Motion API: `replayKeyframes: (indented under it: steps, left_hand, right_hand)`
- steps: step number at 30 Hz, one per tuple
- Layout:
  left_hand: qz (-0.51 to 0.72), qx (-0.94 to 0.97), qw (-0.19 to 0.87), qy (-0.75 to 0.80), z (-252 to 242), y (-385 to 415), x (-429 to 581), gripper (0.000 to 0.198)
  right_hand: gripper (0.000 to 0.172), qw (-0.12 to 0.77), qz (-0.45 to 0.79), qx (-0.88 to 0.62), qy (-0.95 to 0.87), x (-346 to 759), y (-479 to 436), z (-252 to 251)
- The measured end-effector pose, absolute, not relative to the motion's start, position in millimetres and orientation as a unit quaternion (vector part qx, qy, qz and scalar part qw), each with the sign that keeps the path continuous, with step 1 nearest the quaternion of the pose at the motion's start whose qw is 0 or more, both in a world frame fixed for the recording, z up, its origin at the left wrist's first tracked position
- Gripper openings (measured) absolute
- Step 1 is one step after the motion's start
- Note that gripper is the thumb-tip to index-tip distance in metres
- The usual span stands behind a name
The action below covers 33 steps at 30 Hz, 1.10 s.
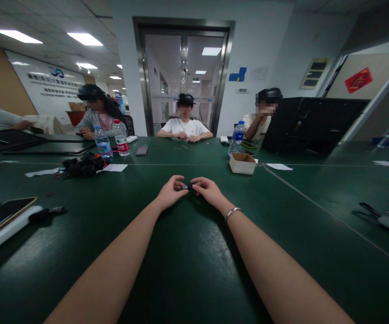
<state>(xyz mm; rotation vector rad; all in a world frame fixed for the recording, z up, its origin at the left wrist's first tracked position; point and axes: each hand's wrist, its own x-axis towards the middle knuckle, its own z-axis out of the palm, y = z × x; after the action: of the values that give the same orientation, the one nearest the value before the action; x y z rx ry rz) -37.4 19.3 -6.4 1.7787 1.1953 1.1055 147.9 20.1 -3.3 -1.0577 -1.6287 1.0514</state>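
Observation:
Above the green table (181, 252), both hands meet around a small dark object with a silvery end (189, 187); it is too small to tell its kind. My left hand (172, 193) is closed in a pinch at the silvery left end. On the black right end, the thumb and fingers of my right hand (208, 190) are pressed together. A silver bracelet (232, 213) circles my right wrist. The fingers partly hide the object.
Ahead on the right stands a small open box (242, 164) beside a water bottle (237, 138). Tangled black gear (84, 165) and two bottles (103, 143) are at left. Several people sit around the table. A large black monitor (311, 123) stands far right.

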Motion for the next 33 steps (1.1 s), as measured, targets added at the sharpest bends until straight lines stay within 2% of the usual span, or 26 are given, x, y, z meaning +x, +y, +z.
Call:
replayKeyframes:
  steps: [4,6,11,16,20,24,28,31,33]
  left_hand:
    - [0.404,0.697,0.391,0.444,-9.3,21.4,-37.1,0.030]
    - [0.397,0.705,0.390,0.440,-10.2,22.1,-37.3,0.027]
    - [0.393,0.710,0.361,0.459,-8.6,21.7,-37.5,0.026]
    - [0.340,0.722,0.294,0.526,-2.7,17.7,-35.0,0.055]
    - [0.346,0.739,0.282,0.505,-0.5,14.4,-34.1,0.043]
    - [0.336,0.736,0.252,0.530,0.5,14.4,-34.2,0.055]
    - [0.342,0.739,0.246,0.526,2.7,14.6,-33.8,0.043]
    - [0.329,0.741,0.238,0.535,4.1,14.0,-33.5,0.049]
    - [0.341,0.736,0.240,0.533,4.6,13.5,-33.4,0.044]
  right_hand:
    - [0.027,0.448,0.417,-0.428,-0.665,147.9,19.1,-2.1]
    - [0.026,0.450,0.415,-0.426,-0.666,147.7,18.7,-1.7]
    - [0.027,0.450,0.433,-0.429,-0.653,147.6,18.5,-1.2]
    - [0.027,0.450,0.442,-0.423,-0.651,148.6,19.6,-1.9]
    - [0.028,0.454,0.439,-0.411,-0.658,149.2,20.8,-3.9]
    - [0.029,0.450,0.435,-0.411,-0.663,149.1,21.8,-5.4]
    - [0.028,0.452,0.437,-0.411,-0.660,148.7,22.1,-4.8]
    - [0.027,0.447,0.442,-0.410,-0.661,148.7,21.2,-3.3]
    - [0.027,0.448,0.444,-0.411,-0.659,148.7,20.6,-2.5]
